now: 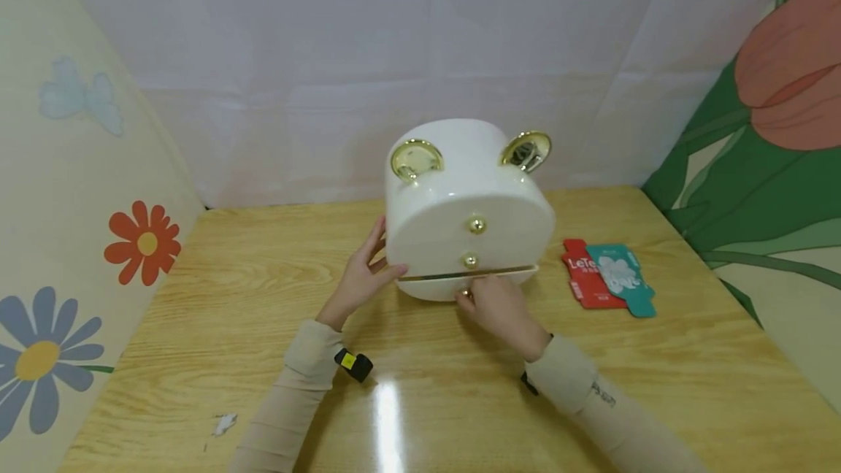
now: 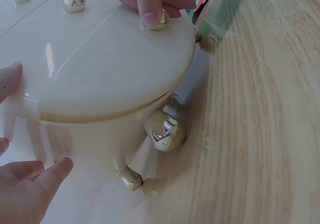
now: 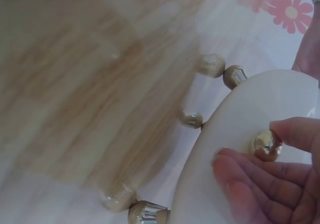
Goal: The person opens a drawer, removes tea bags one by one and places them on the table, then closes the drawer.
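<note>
A white rounded cabinet (image 1: 469, 166) with gold ears and drawers, each with a round gold knob, stands on the table. The bottom drawer (image 1: 430, 288) sits slightly out, and a thin gap shows along its top edge. My right hand (image 1: 501, 312) pinches that drawer's knob (image 3: 265, 145) between thumb and index finger; the other fingers lie below it in the right wrist view. My left hand (image 1: 358, 279) rests against the cabinet's left side, fingers spread and fairly straight, with the thumb at the front edge.
Flat red card packaging (image 1: 594, 283) lies right of the cabinet, partly under a teal piece (image 1: 620, 276). Gold ball feet (image 2: 165, 130) hold the cabinet off the wooden table (image 1: 263, 254). A pale cloth (image 1: 296, 71) hangs behind.
</note>
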`<state>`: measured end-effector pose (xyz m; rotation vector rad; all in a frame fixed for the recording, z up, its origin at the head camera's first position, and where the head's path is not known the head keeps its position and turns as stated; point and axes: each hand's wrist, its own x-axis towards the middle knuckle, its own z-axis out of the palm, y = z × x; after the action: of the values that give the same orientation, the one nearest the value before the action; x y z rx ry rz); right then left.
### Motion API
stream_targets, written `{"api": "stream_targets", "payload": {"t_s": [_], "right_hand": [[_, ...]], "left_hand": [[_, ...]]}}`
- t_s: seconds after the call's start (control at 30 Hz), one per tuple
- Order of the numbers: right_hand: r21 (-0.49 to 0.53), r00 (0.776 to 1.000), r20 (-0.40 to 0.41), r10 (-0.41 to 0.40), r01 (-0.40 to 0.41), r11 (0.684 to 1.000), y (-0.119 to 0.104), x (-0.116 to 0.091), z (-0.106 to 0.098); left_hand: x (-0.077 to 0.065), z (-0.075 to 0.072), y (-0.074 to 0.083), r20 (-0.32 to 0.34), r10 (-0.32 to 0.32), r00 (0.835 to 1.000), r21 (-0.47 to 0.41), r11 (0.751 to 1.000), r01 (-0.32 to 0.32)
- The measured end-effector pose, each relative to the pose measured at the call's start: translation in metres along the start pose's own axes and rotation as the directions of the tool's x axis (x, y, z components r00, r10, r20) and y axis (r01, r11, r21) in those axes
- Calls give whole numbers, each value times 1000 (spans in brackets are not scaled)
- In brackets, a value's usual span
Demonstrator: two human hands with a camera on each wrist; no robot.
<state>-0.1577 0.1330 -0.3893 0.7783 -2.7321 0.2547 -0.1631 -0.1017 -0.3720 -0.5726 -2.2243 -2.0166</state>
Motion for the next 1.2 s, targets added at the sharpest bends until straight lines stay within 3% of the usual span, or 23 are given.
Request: {"api": "stream_targets", "payload": {"t_s": [0.27, 0.67, 0.9, 1.07, 1.2], "right_hand": [[37, 998, 53, 23, -25, 999, -6, -10, -8], [11, 991, 129, 28, -29, 1000, -15, -31, -20], [8, 984, 176, 32, -34, 999, -21, -41, -26], [3, 982, 185, 31, -32, 999, -25, -48, -29], [18, 976, 212, 40, -44, 999, -28, -52, -32]], "left_hand": [[0, -2, 1, 10, -2, 1000, 7, 1000, 2], [1, -2, 3, 20, -16, 1000, 6, 1000, 16], [6, -4, -24, 11, 16, 1000, -76, 997, -15], [4, -6, -26, 17, 44, 999, -139, 990, -41], [3, -7, -31, 5, 96, 995, -130, 987, -94]]}}
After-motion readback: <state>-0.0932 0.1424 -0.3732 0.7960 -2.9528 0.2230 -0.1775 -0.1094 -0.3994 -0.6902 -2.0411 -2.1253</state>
